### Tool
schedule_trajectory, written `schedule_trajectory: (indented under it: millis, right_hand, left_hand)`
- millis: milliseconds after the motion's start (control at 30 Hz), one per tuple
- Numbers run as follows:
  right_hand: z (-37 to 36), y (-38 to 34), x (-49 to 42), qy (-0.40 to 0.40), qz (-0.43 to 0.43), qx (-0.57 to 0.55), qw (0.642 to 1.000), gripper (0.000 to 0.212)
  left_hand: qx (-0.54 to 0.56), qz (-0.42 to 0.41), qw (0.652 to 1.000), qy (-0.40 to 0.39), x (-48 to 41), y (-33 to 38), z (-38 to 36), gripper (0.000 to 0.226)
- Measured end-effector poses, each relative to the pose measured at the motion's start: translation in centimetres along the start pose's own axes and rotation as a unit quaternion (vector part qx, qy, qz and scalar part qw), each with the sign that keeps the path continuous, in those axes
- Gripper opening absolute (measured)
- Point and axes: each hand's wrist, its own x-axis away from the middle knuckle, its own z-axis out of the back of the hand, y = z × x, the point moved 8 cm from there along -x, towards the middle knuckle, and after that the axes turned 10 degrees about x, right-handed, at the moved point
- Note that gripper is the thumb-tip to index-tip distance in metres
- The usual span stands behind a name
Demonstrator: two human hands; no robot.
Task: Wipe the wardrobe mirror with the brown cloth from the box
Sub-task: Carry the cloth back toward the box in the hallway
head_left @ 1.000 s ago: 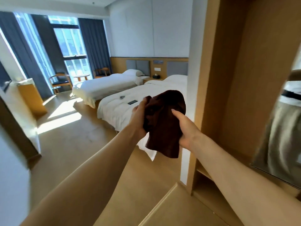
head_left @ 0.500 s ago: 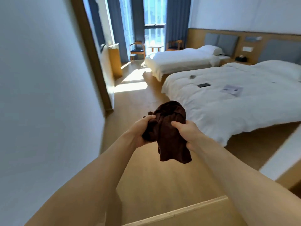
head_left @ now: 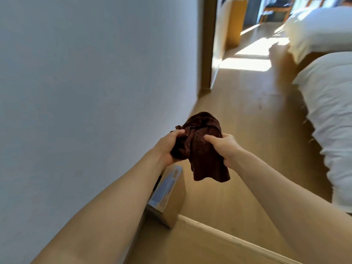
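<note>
Got both hands on the brown cloth, left hand and right hand gripping it above the cardboard box by the wall.

white wall, wooden floor, beds

Left hand palm and fingers buried in brown cloth; right hand fingertips hidden behind it. Box half covered by left forearm, label text unreadable. Beds motion-blurred, cut off at right edge.
</note>
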Motion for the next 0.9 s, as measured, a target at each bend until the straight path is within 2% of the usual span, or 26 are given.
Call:
schedule_trajectory:
  millis: [300,533,733,900]
  right_hand:
    - [-12.5,6.0,-7.0,-0.106,-0.087,0.027,0.99,0.031]
    - [-19.7,12.9,-11.9,-0.12,-0.162,0.049,0.978,0.031]
    - [-23.5,18.1,-15.5,-0.12,-0.189,0.095,0.97,0.018]
    - [-26.3,20.6,-18.0,-0.12,-0.189,0.117,0.968,0.032]
  left_hand:
    - [0.046,0.027,0.991,0.119,-5.0,-0.7,14.7,0.033]
    - [0.061,0.059,0.978,0.189,-10.0,-3.1,23.7,0.031]
    - [0.065,0.071,0.967,0.236,-13.6,-6.1,29.9,0.038]
    - [0.075,0.061,0.958,0.27,-16.0,-7.2,33.3,0.039]
